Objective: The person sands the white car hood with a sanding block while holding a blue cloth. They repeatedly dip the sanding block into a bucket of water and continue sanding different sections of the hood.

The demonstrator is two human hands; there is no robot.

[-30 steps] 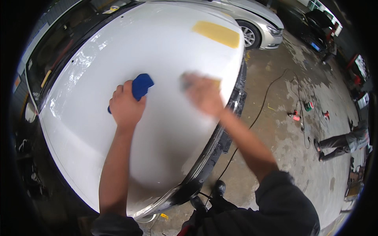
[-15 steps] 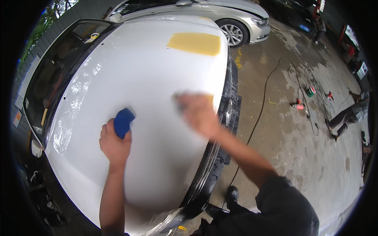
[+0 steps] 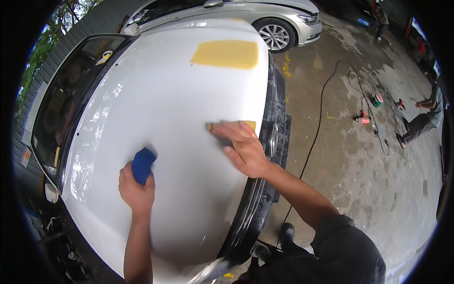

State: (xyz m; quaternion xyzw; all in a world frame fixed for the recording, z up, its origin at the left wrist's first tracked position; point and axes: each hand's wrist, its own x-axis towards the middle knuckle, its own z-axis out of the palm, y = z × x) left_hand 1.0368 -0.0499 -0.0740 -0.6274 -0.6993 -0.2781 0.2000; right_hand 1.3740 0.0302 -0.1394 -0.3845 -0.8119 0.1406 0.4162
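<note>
A white car hood [image 3: 156, 94] spreads beneath both of my hands, its surface partly glossy and partly dull. My left hand [image 3: 136, 189] is closed round a bunched blue cloth [image 3: 143, 165], resting low on the hood. My right hand [image 3: 243, 146] lies flat with fingers stretched toward the windshield, near the hood's front edge. Beside its knuckles shows a small yellow patch [image 3: 250, 126]. A tan bit [image 3: 209, 127] peeks out at the fingertips; whether it is a patch or a pad under the hand I cannot tell. Farther off sits a larger yellow patch [image 3: 226, 54].
The exposed black front end [image 3: 279, 118] borders the hood. Beyond it stands a silver car [image 3: 279, 23]. On the wet floor lie a black cable [image 3: 318, 123], a red tool [image 3: 363, 118] and a green-and-white can [image 3: 377, 100]. Another person [image 3: 428, 113] bends at the right.
My right hand, blurred before, now shows sharply and lies slightly lower in the picture. The blue cloth stays in my left hand. The view has shifted a little.
</note>
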